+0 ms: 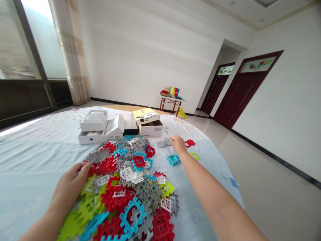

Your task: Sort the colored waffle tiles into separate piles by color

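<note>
A large heap of notched plastic interlocking building pieces (117,197) in red, grey, blue, lime and white covers the near middle of the table. My left hand (75,179) is at the heap's left side, its fingers closed at the edge of a red interlocking piece (106,165). Farther off, my right hand (179,144) is closed at the right end of a grey interlocking piece (164,143); its fingertips are partly hidden. Close to my right wrist lie a blue piece (173,159), a red piece (190,143) and a lime frame (195,156).
Behind the heap stand white boxes (94,121) and an open box (151,130) with a yellow lid (145,115) tilted on it. A pale cloth (30,167) covers the round table. By the far wall is a small table (173,98) bearing colourful items.
</note>
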A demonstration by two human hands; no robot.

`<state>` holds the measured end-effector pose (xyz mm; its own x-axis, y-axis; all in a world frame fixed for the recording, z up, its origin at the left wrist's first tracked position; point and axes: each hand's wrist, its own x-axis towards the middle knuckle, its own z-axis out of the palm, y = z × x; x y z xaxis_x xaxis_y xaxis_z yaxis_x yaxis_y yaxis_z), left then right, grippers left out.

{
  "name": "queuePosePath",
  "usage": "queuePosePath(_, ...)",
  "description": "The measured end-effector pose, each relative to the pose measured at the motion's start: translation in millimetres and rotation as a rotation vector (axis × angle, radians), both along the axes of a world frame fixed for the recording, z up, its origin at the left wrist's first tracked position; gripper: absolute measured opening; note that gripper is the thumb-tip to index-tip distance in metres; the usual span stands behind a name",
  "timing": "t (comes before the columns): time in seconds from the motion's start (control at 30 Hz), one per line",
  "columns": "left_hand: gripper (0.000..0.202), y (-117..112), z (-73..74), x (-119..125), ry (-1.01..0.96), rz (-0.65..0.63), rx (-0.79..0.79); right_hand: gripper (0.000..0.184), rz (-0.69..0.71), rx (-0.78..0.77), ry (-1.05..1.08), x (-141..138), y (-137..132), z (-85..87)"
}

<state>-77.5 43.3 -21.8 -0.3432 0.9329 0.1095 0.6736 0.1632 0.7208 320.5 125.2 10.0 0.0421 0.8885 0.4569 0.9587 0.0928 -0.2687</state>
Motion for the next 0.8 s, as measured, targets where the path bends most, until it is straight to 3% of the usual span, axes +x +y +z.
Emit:
queuePosePath(0.4,0.036,1,-1.9,1,0.006,-0.005,0.037,0.025,-0.08,-0.176,-0.314,-4,11,-23.7)
queuePosePath(0.63,0.036,0,-2.5,0,0.018,-0.007,0.025,0.023,-0.112,-0.21,-0.276,-10,3,-14.4)
queuePosePath(0.8,0.036,0,-1.9,1,0.001,-0.009,0.019,0.019,0.062,-0.112,-0.063,-17,-14,-8.1)
